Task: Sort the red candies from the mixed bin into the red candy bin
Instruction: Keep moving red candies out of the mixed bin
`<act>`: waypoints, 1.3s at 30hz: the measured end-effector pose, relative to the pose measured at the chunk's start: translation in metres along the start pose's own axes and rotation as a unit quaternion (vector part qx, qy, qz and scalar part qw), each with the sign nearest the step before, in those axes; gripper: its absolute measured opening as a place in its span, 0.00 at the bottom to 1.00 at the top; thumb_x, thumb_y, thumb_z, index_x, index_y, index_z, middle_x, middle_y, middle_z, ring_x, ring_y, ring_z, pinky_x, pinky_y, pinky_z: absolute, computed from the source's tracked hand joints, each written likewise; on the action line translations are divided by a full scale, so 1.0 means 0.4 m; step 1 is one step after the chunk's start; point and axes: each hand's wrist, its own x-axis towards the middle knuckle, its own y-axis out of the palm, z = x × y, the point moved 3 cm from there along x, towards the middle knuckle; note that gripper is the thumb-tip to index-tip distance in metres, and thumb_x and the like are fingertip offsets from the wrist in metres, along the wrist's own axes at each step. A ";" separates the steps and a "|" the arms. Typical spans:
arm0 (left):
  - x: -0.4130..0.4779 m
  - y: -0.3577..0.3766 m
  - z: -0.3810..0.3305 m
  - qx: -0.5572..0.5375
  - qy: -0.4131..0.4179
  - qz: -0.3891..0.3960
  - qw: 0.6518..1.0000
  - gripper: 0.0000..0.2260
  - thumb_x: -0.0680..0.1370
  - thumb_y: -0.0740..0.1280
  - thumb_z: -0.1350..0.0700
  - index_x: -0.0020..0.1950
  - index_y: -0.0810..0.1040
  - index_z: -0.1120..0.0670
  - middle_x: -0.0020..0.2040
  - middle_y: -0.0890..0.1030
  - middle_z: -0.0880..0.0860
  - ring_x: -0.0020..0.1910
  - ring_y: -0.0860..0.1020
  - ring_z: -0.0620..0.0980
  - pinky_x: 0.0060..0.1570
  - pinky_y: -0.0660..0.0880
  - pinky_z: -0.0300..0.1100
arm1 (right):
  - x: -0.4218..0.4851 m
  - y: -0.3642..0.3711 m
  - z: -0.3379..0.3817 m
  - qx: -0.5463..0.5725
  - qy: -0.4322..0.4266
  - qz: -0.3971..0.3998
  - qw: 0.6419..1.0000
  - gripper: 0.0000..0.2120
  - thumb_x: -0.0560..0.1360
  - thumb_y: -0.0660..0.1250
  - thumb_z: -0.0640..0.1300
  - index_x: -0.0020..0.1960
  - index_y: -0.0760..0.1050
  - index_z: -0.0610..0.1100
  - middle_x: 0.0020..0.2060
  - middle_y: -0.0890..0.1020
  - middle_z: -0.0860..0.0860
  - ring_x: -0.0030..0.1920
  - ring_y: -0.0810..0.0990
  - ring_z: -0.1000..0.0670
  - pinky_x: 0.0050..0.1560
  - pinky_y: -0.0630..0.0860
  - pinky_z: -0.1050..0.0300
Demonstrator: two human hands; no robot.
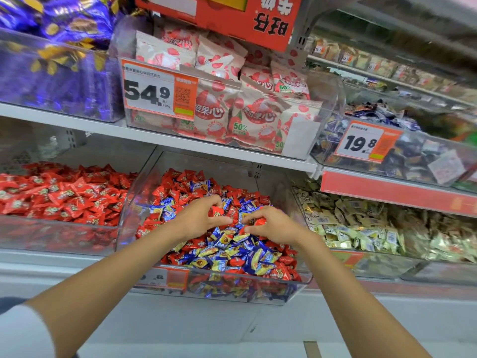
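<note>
- Hands work inside the mixed bin (128, 220), where we seem to gather a few pieces before carrying any.
- Our left hand (198, 219) curls round a red candy (217, 211); our right hand (275, 227) pinches another (its wrapper barely showing).
- Just left stands the red candy bin (59, 236), so transfers should stay short.

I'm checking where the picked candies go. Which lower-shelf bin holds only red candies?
The leftmost bin: its candies are all red. The middle bin mixes red and blue wrappers; the right bin holds pale cream ones.
</note>
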 end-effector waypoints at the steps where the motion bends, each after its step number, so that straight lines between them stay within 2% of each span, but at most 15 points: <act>1: 0.004 0.008 0.004 0.014 -0.004 0.030 0.999 0.10 0.73 0.70 0.43 0.45 0.71 0.46 0.46 0.75 0.51 0.44 0.73 0.51 0.44 0.70 0.45 | 0.002 0.003 0.001 -0.016 -0.003 0.003 1.000 0.07 0.76 0.69 0.50 0.51 0.82 0.50 0.52 0.83 0.48 0.54 0.79 0.47 0.59 0.74 0.47; 3: 0.007 0.016 0.016 0.051 -0.014 0.088 0.995 0.13 0.74 0.70 0.47 0.58 0.76 0.45 0.62 0.75 0.51 0.61 0.73 0.52 0.60 0.71 0.49 | 0.002 0.001 0.002 -0.016 -0.008 -0.008 1.000 0.07 0.76 0.69 0.50 0.45 0.82 0.48 0.47 0.83 0.47 0.50 0.79 0.47 0.56 0.74 0.45; 4: 0.008 0.015 0.017 0.070 -0.020 0.101 0.992 0.15 0.75 0.70 0.49 0.62 0.76 0.46 0.64 0.74 0.51 0.64 0.72 0.52 0.63 0.70 0.50 | -0.001 -0.003 0.002 -0.004 -0.009 -0.022 1.000 0.08 0.76 0.68 0.50 0.43 0.80 0.47 0.45 0.82 0.48 0.48 0.78 0.48 0.54 0.73 0.46; 7: 0.008 0.013 0.016 0.088 -0.016 0.094 0.992 0.10 0.76 0.69 0.51 0.57 0.78 0.48 0.57 0.73 0.51 0.58 0.73 0.52 0.60 0.71 0.49 | -0.014 -0.016 -0.001 0.073 -0.006 -0.064 0.995 0.13 0.77 0.67 0.51 0.40 0.75 0.43 0.38 0.74 0.56 0.40 0.71 0.59 0.48 0.69 0.53; 11: -0.010 -0.003 -0.006 0.025 0.005 0.054 0.998 0.06 0.76 0.69 0.50 0.50 0.77 0.50 0.50 0.75 0.45 0.51 0.74 0.48 0.54 0.72 0.45 | -0.036 -0.034 0.014 0.137 0.004 -0.087 0.987 0.15 0.78 0.66 0.49 0.41 0.72 0.38 0.29 0.70 0.52 0.30 0.70 0.53 0.31 0.65 0.64; 16: -0.035 -0.035 -0.016 0.016 0.031 0.028 0.999 0.06 0.77 0.68 0.49 0.47 0.71 0.47 0.52 0.78 0.47 0.38 0.76 0.50 0.39 0.75 0.45 | -0.065 -0.051 0.058 0.218 0.006 -0.115 0.969 0.08 0.79 0.65 0.41 0.44 0.73 0.36 0.34 0.82 0.46 0.23 0.73 0.59 0.25 0.69 0.63; 18: -0.050 -0.050 -0.012 0.012 0.023 0.025 0.999 0.09 0.76 0.68 0.49 0.54 0.73 0.46 0.62 0.76 0.47 0.47 0.79 0.55 0.46 0.76 0.48 | -0.072 -0.055 0.068 0.224 0.017 -0.130 0.966 0.09 0.77 0.66 0.41 0.44 0.74 0.35 0.38 0.84 0.41 0.26 0.75 0.53 0.26 0.70 0.61; 20: -0.069 -0.072 -0.012 0.012 0.013 0.012 1.000 0.18 0.75 0.69 0.49 0.64 0.72 0.47 0.69 0.71 0.48 0.66 0.72 0.52 0.62 0.71 0.47 | -0.075 -0.058 0.085 0.240 0.022 -0.138 0.961 0.08 0.77 0.68 0.41 0.44 0.74 0.36 0.40 0.83 0.37 0.31 0.77 0.43 0.25 0.69 0.61; 21: -0.079 -0.085 -0.013 0.014 0.011 0.006 1.000 0.20 0.75 0.70 0.48 0.66 0.72 0.48 0.69 0.71 0.48 0.68 0.70 0.50 0.65 0.68 0.47 | -0.076 -0.059 0.100 0.243 0.019 -0.138 0.960 0.06 0.76 0.68 0.40 0.45 0.74 0.38 0.40 0.83 0.37 0.30 0.76 0.44 0.25 0.68 0.61; 24: -0.104 -0.128 -0.021 0.039 0.013 -0.025 0.999 0.14 0.72 0.71 0.45 0.56 0.76 0.46 0.62 0.77 0.48 0.61 0.75 0.49 0.61 0.71 0.48 | -0.074 -0.053 0.155 0.236 0.003 -0.132 0.963 0.10 0.76 0.69 0.39 0.56 0.73 0.45 0.42 0.81 0.44 0.26 0.73 0.55 0.23 0.67 0.63; 27: -0.136 -0.178 -0.035 0.049 0.024 -0.084 0.995 0.10 0.72 0.72 0.47 0.45 0.75 0.51 0.43 0.80 0.48 0.42 0.76 0.47 0.43 0.71 0.42 | -0.050 -0.033 0.213 0.203 -0.019 -0.108 0.973 0.12 0.76 0.69 0.41 0.58 0.75 0.49 0.43 0.84 0.42 0.30 0.73 0.49 0.26 0.70 0.60; 30: -0.161 -0.212 -0.047 0.067 0.025 -0.117 0.991 0.12 0.74 0.71 0.49 0.47 0.75 0.55 0.42 0.80 0.52 0.32 0.72 0.44 0.33 0.66 0.36 | -0.020 -0.027 0.263 0.177 -0.036 -0.107 0.978 0.08 0.75 0.70 0.42 0.54 0.77 0.49 0.38 0.82 0.48 0.33 0.73 0.46 0.30 0.71 0.55; 32: -0.167 -0.210 -0.047 0.091 0.035 -0.097 0.991 0.15 0.75 0.70 0.47 0.59 0.76 0.51 0.56 0.81 0.51 0.48 0.79 0.47 0.47 0.72 0.37 | -0.008 -0.033 0.278 0.168 -0.039 -0.112 0.979 0.08 0.75 0.70 0.41 0.53 0.77 0.48 0.36 0.82 0.51 0.32 0.74 0.47 0.30 0.71 0.56; 34: -0.172 -0.206 -0.046 0.110 0.031 -0.072 0.991 0.25 0.76 0.68 0.48 0.72 0.68 0.48 0.68 0.74 0.51 0.67 0.72 0.51 0.64 0.69 0.46 | -0.007 -0.033 0.273 0.166 -0.034 -0.118 0.978 0.08 0.75 0.70 0.40 0.53 0.77 0.47 0.36 0.82 0.48 0.32 0.76 0.50 0.29 0.71 0.61; 39: -0.152 -0.196 -0.047 0.091 0.021 -0.006 0.996 0.18 0.77 0.68 0.52 0.67 0.74 0.49 0.66 0.74 0.50 0.67 0.70 0.49 0.64 0.66 0.42 | -0.018 -0.014 0.201 0.159 -0.009 -0.112 0.981 0.08 0.75 0.70 0.39 0.54 0.77 0.44 0.35 0.82 0.45 0.23 0.70 0.57 0.25 0.66 0.66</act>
